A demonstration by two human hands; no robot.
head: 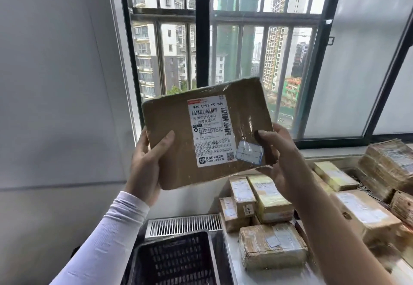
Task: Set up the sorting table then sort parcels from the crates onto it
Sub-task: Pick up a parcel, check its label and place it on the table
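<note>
Seen from the head camera, both hands hold a flat brown parcel (206,132) up in front of the window (223,50), tilted so that its right end sits higher than its left. The left hand (146,161) grips the lower left edge, thumb laid across the front face and the other fingers hidden behind the cardboard; a white sleeve (107,235) covers that arm. The right hand (282,157) grips the lower right edge, thumb pressed on the front near a small blue-bordered sticker (249,152), its fingers wrapped under and behind. The parcel is sealed in clear tape and carries a white label (211,131) with barcodes and printed text facing the camera. It hangs in the air, well above everything else, touching only the two hands. Below and to the right, the table (237,271) bears many wrapped parcels: a tape-wrapped box (271,245) nearest, a yellowish box (269,197) behind it, small boxes (239,204) beside that, and a long box (366,213) further right. A stack (388,164) of brown bundles stands at the far right by the sill. At bottom centre sits a black crate (176,260) with slotted walls, just left of the table, with a white radiator (183,224) behind it against the wall.
</note>
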